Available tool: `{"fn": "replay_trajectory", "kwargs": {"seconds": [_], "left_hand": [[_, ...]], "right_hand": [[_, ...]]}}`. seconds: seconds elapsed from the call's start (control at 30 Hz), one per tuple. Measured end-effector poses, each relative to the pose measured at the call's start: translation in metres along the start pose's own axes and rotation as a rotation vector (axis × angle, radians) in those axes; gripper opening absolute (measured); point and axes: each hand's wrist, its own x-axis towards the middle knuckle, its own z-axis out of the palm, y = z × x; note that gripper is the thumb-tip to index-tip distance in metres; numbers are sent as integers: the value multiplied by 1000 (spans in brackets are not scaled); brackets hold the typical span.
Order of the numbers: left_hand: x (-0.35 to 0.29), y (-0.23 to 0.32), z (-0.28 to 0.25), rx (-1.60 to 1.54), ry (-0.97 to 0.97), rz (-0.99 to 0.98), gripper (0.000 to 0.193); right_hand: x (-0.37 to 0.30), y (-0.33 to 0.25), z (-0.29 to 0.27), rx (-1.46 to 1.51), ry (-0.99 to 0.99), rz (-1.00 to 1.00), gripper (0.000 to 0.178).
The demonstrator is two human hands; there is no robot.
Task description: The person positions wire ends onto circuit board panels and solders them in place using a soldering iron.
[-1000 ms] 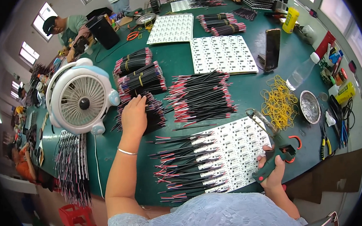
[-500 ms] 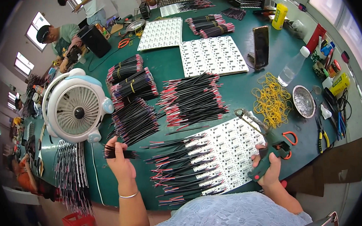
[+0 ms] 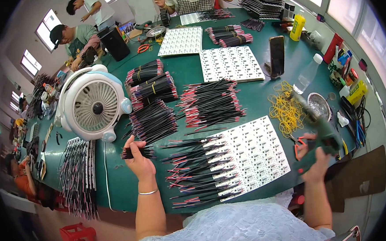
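Note:
A short bunch of black wires (image 3: 148, 153) is pinched in the fingers of my left hand (image 3: 142, 165), left of the white circuit board sheet (image 3: 259, 154). Rows of black wires with red and white ends (image 3: 192, 175) lie over the sheet's left edge. My right hand (image 3: 316, 168) grips a green pistol-grip soldering gun (image 3: 327, 134), blurred by motion, right of the sheet. Beneath the gun, orange-handled scissors (image 3: 299, 147) are partly hidden. Piles of cut wires (image 3: 209, 104) lie beyond the sheet.
A fan (image 3: 96, 106) stands at left, near hanging wired strips (image 3: 78, 176). Yellow rubber bands (image 3: 285, 110), a metal bowl (image 3: 318, 105), a bottle (image 3: 307, 76) and a phone (image 3: 277, 55) occupy the right. More white boards (image 3: 231, 63) lie farther back. Other people work across the table.
My right hand has swung the soldering gun right, off the board sheet. My left hand still holds the wires, a little lower. The whole view has shifted slightly.

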Motion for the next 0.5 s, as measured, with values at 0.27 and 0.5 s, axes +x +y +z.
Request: {"fn": "replay_trajectory", "kwargs": {"seconds": [0.27,0.5], "left_hand": [[2,1,5,123,92,32,31],[5,9,1,-33,21,-27,31]], "right_hand": [[7,-114,-59,-926,-92,-423,46],[21,-36,-11,-229,-99,-106,52]]}}
